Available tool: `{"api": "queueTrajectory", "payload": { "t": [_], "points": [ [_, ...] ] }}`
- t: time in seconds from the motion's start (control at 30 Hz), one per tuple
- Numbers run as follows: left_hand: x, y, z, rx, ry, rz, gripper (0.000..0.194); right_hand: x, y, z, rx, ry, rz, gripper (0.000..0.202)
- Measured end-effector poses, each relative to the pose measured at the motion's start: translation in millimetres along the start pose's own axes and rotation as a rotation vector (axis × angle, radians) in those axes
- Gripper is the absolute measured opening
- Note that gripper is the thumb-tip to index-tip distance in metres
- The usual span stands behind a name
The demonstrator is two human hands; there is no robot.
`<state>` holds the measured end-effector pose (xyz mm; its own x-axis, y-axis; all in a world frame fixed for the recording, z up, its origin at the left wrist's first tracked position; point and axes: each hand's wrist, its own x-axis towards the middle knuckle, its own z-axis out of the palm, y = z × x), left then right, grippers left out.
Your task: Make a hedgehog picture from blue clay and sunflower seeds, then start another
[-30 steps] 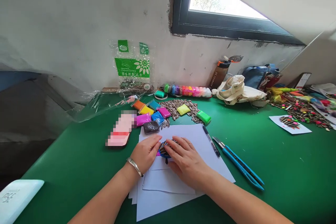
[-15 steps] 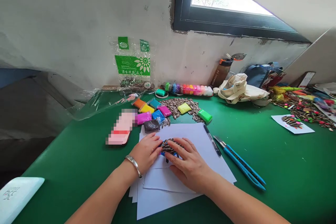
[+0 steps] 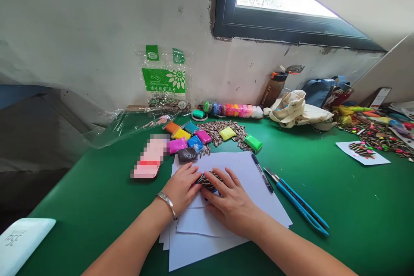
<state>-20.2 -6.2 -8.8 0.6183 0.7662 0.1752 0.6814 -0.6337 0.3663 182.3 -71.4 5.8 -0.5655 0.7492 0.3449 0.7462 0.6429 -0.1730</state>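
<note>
The room has a grey-white plaster wall (image 3: pixel 97 30), w/ marks on it, and a dark-framed slanted window (image 3: pixel 291 26) at upper right. Below is a smooth green table (image 3: pixel 355 224), w/ a stack of white paper sheets (image 3: pixel 194 246) approx. in the centre. Against the wall stands a clear plastic bag w/ green print (image 3: pixel 164 82); at right of it, a brown bottle w/ orange trim (image 3: pixel 273 90) and a cream cloth bag (image 3: pixel 287 110).

Both bare hands are over the paper. R hand (image 3: pixel 231 200) has its fingers spread, not closed, & they lie over the piece. L hand (image 3: pixel 183 185), w/ silver bangle (image 3: pixel 167 205), touches the left end; if it pinches, I cannot tell.

Right of the sheets is a long blue-handled tool w/ metal tip (image 3: pixel 302 207), pointing up-left, and a slim black pen (image 3: pixel 261 172) on the paper's right edge. Beyond the sheets are coloured clay pkts (image 3: pixel 176 144) and loose striped seeds (image 3: pixel 211 131).

The seed-covered striped piece w/ blue edge (image 3: pixel 210 182) is on the upper part of the paper, btwn the hands. Its visible part has long axis approx. left-right; which way its front points, I cannot tell, b/c fingers hide much.
</note>
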Motion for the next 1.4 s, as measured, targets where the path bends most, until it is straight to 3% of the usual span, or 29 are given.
{"api": "queueTrajectory", "payload": {
  "t": [0.23, 0.6, 0.73, 0.87, 1.07, 1.27, 1.4],
  "points": [
    [-0.6, 0.3, -1.5, -0.030, 0.013, 0.010, 0.031, -12.1, 6.4, -15.9, 0.054, 0.038, -0.007, 0.032],
    [0.1, 0.7, -0.9, 0.027, -0.055, -0.010, 0.034, -10.3, 5.1, -4.7, 0.019, -0.027, 0.010, 0.022],
    [0.6, 1.0, -1.9, 0.029, -0.051, 0.001, 0.034, -12.0, 11.4, -5.3, 0.077, 0.055, 0.018, 0.028],
    [0.6, -0.8, 0.0, 0.015, -0.028, 0.014, 0.035, -14.5, 21.2, -4.7, 0.107, 0.191, 0.131, 0.034],
    [0.2, -1.4, 0.3, 0.005, -0.017, 0.025, 0.036, -11.5, 22.7, -4.1, 0.110, 0.157, 0.079, 0.027],
    [2.2, -1.2, -3.4, -0.012, -0.050, 0.007, 0.040, -14.4, 45.3, 3.6, 0.176, 0.332, 0.285, 0.029],
    [2.1, -5.4, -2.0, -0.044, -0.013, 0.019, 0.038, -13.8, 60.2, -4.2, 0.118, 0.274, 0.325, 0.027]
  ]
}}
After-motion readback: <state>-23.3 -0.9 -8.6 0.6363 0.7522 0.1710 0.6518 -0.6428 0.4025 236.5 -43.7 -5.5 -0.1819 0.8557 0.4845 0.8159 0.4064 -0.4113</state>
